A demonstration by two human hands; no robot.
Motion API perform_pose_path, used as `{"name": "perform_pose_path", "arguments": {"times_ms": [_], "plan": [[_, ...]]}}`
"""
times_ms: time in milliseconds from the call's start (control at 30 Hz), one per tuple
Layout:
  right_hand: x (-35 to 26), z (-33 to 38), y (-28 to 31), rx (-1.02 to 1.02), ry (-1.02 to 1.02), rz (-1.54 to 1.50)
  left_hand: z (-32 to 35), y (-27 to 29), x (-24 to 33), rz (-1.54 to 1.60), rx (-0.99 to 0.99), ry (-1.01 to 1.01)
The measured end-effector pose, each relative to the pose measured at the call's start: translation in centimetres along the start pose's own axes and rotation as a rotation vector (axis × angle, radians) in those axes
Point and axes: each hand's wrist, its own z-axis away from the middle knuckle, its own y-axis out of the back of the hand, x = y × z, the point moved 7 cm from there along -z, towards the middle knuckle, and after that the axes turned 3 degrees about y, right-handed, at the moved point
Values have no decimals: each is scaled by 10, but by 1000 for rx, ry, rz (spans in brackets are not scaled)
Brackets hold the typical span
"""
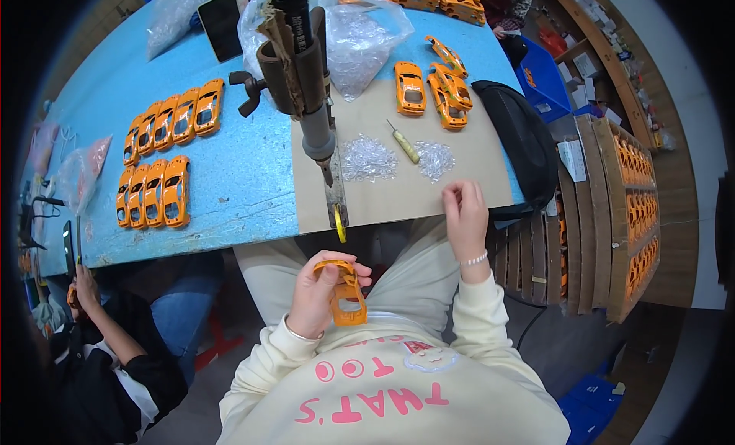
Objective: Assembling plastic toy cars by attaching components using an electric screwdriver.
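Note:
My left hand (312, 299) is closed around an orange toy car body shell (351, 311), held over my lap with its window openings showing. At the table's front edge is my right hand (465, 219). Its fingers are curled together, and whatever may be between the fingertips is too small to make out. Beyond it on a cardboard sheet (482, 173) lie two piles of small clear plastic parts, a left pile (369, 158) and a right pile (436, 161). A yellow-handled pointed tool (406, 148) lies between them.
A bench-mounted press-like tool (315, 131) stands ahead of me. Rows of orange car shells (174, 116) sit at left; several more (448, 96) lie at right beside a black case (521, 146). Stacked cardboard trays (605, 215) stand right. Another person's hand (86, 290) is at far left.

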Motion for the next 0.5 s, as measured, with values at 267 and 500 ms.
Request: {"name": "perform_pose_path", "arguments": {"times_ms": [267,500], "plan": [[-119,62,3,-187,416,-355,0,-16,-3,125,143,100],[-120,61,2,-188,329,-446,15,-21,12,-126,64,-97]]}}
